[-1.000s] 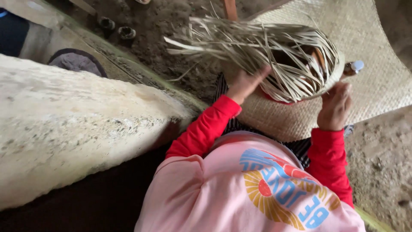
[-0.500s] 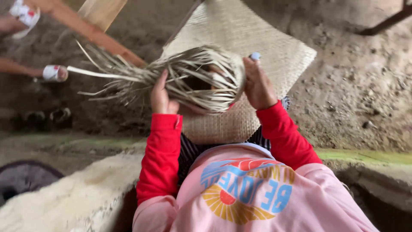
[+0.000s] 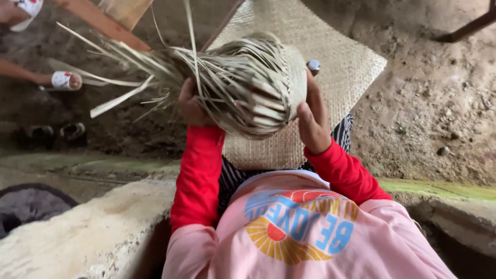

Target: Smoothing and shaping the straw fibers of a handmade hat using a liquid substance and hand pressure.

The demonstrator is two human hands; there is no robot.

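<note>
Up at frame center, left hand (image 3: 192, 106) and right hand (image 3: 313, 121) both clasp the half-woven basket (image 3: 253, 88) (2 grips); loose strips (image 3: 119, 85) could snag or unravel.

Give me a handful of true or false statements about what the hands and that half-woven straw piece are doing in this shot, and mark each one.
1. Both hands are on the half-woven straw piece. True: the left hand grips its left side and the right hand its right side.
2. The loose unwoven strips stick out to the right. False: they fan out to the left and upward.
3. A woven mat lies on the ground beneath the piece. True.
4. The sleeves at the wrists are blue. False: the sleeves are red, under a pink shirt.
5. The mat lies on a tiled floor. False: the ground is bare dirt.
</note>
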